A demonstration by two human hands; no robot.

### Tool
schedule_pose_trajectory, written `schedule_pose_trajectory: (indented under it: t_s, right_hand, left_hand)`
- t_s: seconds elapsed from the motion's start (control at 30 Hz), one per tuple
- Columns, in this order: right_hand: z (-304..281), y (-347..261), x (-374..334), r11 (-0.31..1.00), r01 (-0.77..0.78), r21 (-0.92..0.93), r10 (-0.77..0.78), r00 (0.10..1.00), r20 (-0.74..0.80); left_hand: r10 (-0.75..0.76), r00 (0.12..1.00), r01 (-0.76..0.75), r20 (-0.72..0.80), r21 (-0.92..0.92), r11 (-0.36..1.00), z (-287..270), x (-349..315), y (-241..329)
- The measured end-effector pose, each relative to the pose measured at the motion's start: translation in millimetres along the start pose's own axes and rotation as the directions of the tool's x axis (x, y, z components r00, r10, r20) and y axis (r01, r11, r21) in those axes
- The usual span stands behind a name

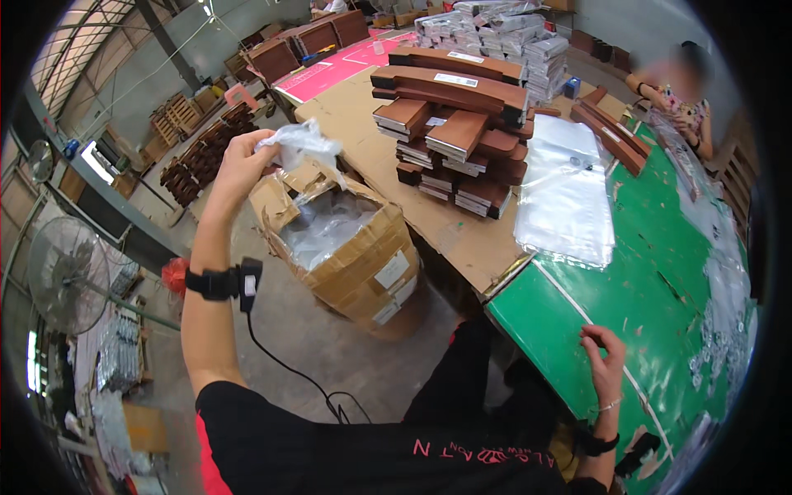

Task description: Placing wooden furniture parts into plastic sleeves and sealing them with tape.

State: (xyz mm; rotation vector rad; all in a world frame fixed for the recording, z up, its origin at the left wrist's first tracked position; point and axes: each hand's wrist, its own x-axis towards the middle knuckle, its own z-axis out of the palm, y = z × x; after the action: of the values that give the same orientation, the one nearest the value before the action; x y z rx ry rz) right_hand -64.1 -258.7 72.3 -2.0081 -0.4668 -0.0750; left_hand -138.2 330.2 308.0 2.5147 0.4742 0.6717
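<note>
My left hand [245, 158] is raised at the left, its fingers closed on a crumpled clear plastic bag [307, 142]. Just below it stands an open cardboard box [351, 268] with more crumpled clear plastic [323, 224] inside. My right hand [606, 356] hovers at the near edge of the green table [569, 293], its fingers loosely bent and apart, with nothing visible in them. Beyond it, a stack of flat clear plastic bags [565, 210] lies partly on the green surface. Curved brown wooden pieces [458, 132] are piled to the left of that stack.
A brown board [462, 247] covers the table's left part. More brown pieces [615, 136] lie at the back right. Across the table sits another person [681, 99]. Wrapped packages [495, 37] are heaped behind. A standing fan [70, 272] is on the left; clear plastic lines the right edge.
</note>
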Motion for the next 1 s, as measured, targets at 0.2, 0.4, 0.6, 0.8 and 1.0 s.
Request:
schedule_pose_trajectory:
  t_s: [0.2, 0.4, 0.6, 0.8, 1.0]
  right_hand:
    - [64, -53, 16, 0.862, -0.073, 0.501, -0.065, 0.965, 0.253]
    - [74, -70, 22, 0.904, 0.072, 0.422, -0.084, 0.996, 0.012]
    - [46, -26, -12, 0.819, -0.197, 0.539, 0.144, 0.980, 0.138]
    - [58, -19, -10, 0.756, -0.204, 0.622, 0.211, 0.975, 0.064]
    - [21, 34, -23, 0.806, -0.216, 0.551, 0.350, 0.924, -0.151]
  left_hand:
    - [0.306, 0.912, -0.110, 0.272, -0.556, 0.824, 125, -84, 98]
    - [0.280, 0.612, 0.226, 0.740, -0.502, 0.835, 244, -160, 150]
    - [0.450, 0.689, 0.105, 0.568, -0.692, 0.714, 303, -175, 143]
    - [0.501, 0.420, 0.660, 0.757, -0.633, 0.404, 336, -184, 151]
    - [0.249, 0.636, 0.698, 0.730, -0.682, 0.218, 366, -175, 145]
